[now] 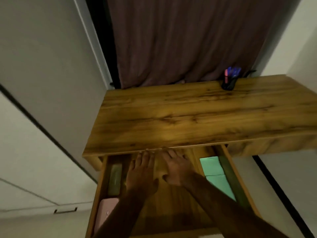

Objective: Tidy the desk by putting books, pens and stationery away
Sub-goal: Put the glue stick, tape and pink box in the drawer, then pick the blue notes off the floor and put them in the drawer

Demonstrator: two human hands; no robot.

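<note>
Reaching into the open drawer (pixel 171 212) under the desk (pixel 188 117), both hands are laid flat on its wooden floor, fingers straight and pointed away beneath the desk edge. The left hand (pixel 140 174) and right hand (pixel 176 169) are held side by side, nothing gripped. An olive case (pixel 115 179) and a pink case (pixel 106 210) are stowed lengthwise just left of the left hand; green pads (pixel 214 170) are stowed right of the right hand. A pen cup (pixel 229 81) is set far right on the desk. The drawer is probably to be pushed straight ahead.
</note>
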